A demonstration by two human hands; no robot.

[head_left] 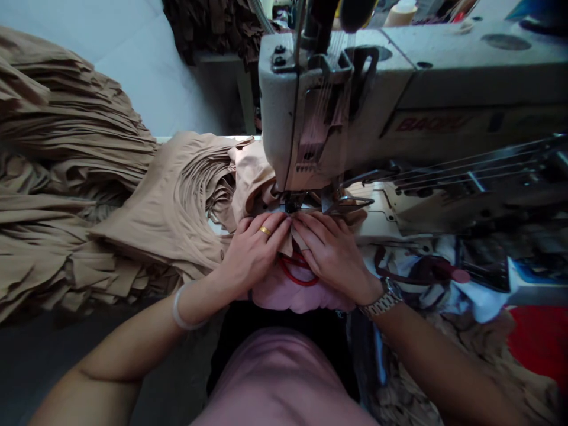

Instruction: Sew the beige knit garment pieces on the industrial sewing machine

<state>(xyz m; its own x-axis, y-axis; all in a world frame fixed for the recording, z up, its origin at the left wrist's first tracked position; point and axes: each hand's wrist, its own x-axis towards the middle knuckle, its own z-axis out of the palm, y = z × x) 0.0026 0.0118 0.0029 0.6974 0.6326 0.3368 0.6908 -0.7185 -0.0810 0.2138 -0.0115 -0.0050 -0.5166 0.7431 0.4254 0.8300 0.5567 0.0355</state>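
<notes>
Where sewing machine (337,136) stands, tan cloth stacks (75,136) left, pale floor (128,47) beyond.

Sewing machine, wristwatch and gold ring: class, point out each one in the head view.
Sewing machine (379,136), head view: front of its body.
Wristwatch (382,302), head view: metal band.
Gold ring (265,231), head view: outer surface.

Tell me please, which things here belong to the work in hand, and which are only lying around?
Belong to the work:
left hand and right hand, at the needle area
tan fabric under them
sewing machine
probably the stacked tan pieces

Apparently lying around:
bottle behind the machine
red item
</notes>
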